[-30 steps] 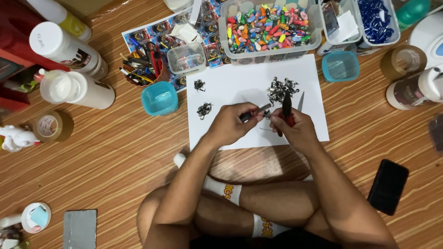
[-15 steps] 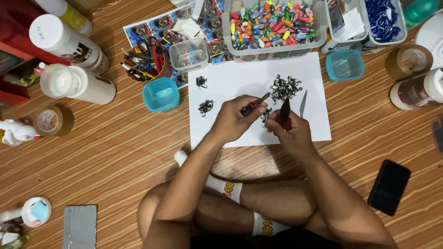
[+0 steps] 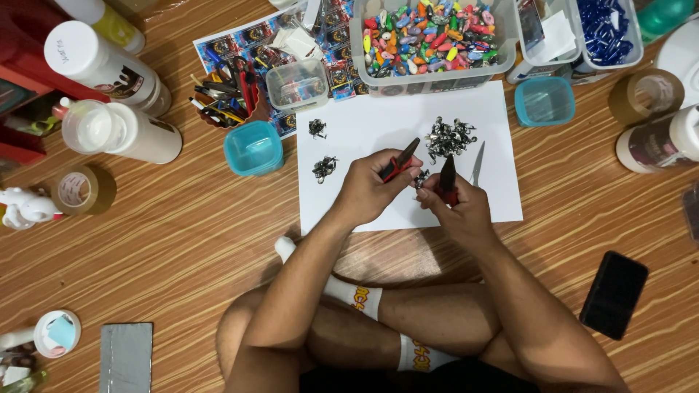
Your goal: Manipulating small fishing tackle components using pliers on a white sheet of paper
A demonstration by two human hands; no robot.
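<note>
My left hand (image 3: 370,191) grips red-handled pliers (image 3: 399,161) whose dark jaws point up and right. My right hand (image 3: 460,209) holds a second pair of red-handled pliers (image 3: 447,179) upright. A small metal piece (image 3: 421,177) sits between the two hands, over a white paper sheet (image 3: 378,124) on the wood floor. A pile of small metal pieces (image 3: 448,137) lies on the sheet just beyond the hands. Two smaller clusters (image 3: 324,167) lie at the sheet's left. A slim metal tool (image 3: 477,161) lies beside my right hand.
A clear bin of colourful small pieces (image 3: 431,38) stands behind the sheet, with a bin of blue pieces (image 3: 603,29) to its right. Teal tubs (image 3: 253,148) flank the sheet. White bottles (image 3: 120,129), tape rolls (image 3: 81,191), a tool cup (image 3: 226,94) and a black phone (image 3: 614,294) lie around.
The view has shifted slightly. My hands have moved a little left and closer together, and the left-hand pliers now tilt up more steeply toward the metal pile.
</note>
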